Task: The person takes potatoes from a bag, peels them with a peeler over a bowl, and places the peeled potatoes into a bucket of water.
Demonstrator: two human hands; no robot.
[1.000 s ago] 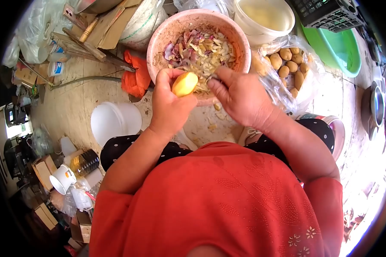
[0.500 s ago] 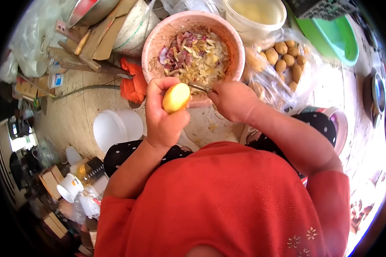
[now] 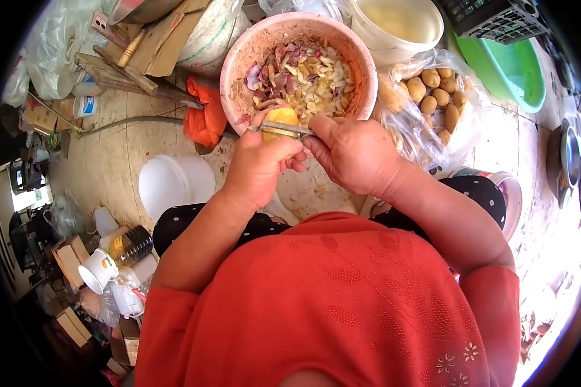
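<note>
My left hand (image 3: 255, 161) is closed round a yellow peeled potato (image 3: 282, 117) at the near rim of a pink basin (image 3: 234, 71). Across the potato lies the metal blade of a peeler (image 3: 284, 129). My right hand (image 3: 358, 155) grips the peeler's handle end, mostly hidden by its fingers. Peelings (image 3: 313, 77), pale and purplish, lie heaped in the basin just beyond both hands.
Unpeeled potatoes (image 3: 440, 97) lie in a clear plastic bag right of the basin. Behind them stand a white bucket (image 3: 399, 48) of pale yellow contents and a green tub (image 3: 526, 77). An orange bag (image 3: 203, 115) and a white bucket (image 3: 174, 187) are at left.
The peeler has moved from beside the potato onto it. My left hand has turned the potato and the two hands have come together. The view has shifted slightly.
</note>
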